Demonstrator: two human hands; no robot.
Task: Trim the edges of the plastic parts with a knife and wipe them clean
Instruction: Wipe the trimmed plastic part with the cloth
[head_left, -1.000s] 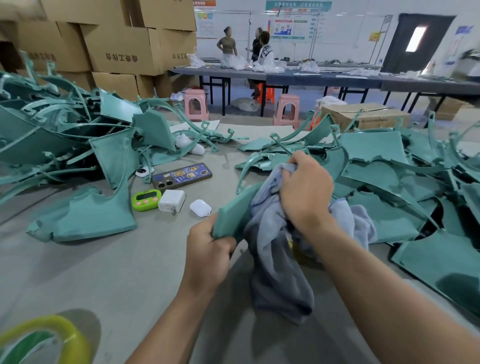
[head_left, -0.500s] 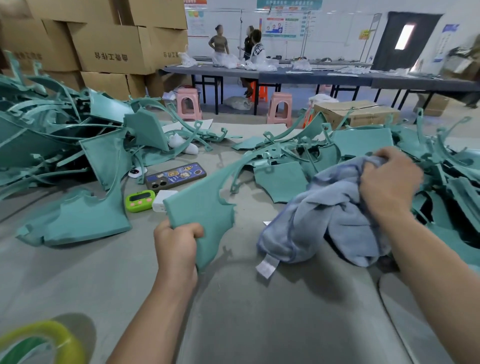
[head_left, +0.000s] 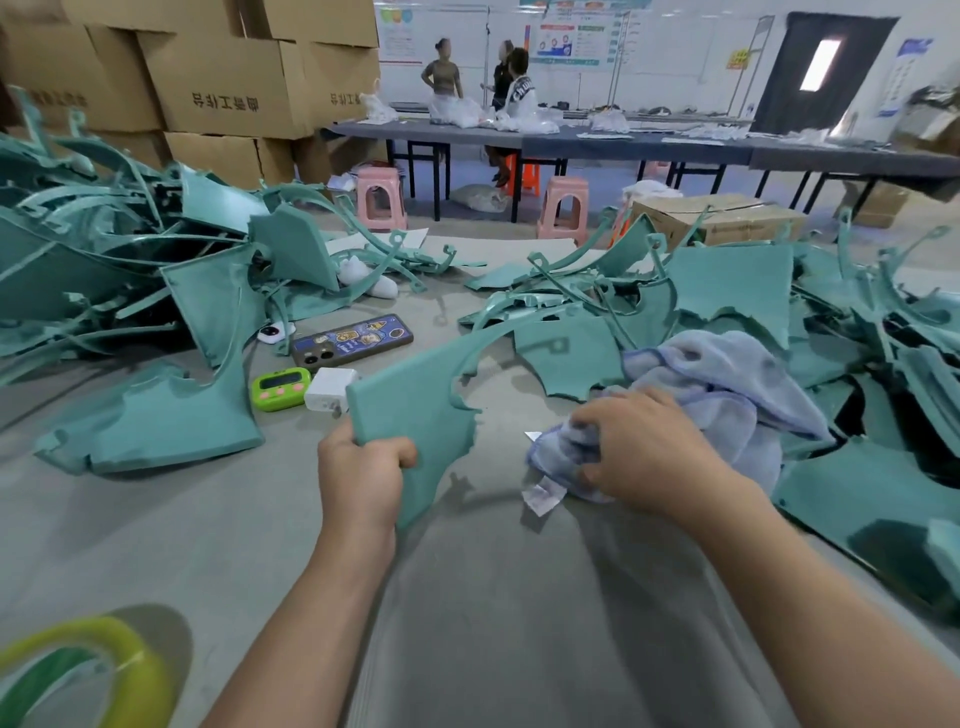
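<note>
Plastic part (head_left: 410, 415): plain teal green.
Cloth (head_left: 727, 384): pale blue-grey, darker blue edging.
Phone (head_left: 353, 340): dark case, multicoloured stickers.
Timer (head_left: 280, 388): lime green, pink buttons.
Charger (head_left: 330, 389): white.
Tape roll (head_left: 130, 670): yellow-green.
Stools (head_left: 379, 200): pink.
Boxes (head_left: 228, 88): brown, dark lettering.

Your left hand (head_left: 363, 478) holds a plastic part (head_left: 415, 410). Your right hand (head_left: 644, 452) is on the cloth (head_left: 727, 384), right of it. A phone (head_left: 353, 340) lies behind.

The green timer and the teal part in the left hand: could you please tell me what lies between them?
Head view: a white charger block sits between the green timer and the teal part.
</note>
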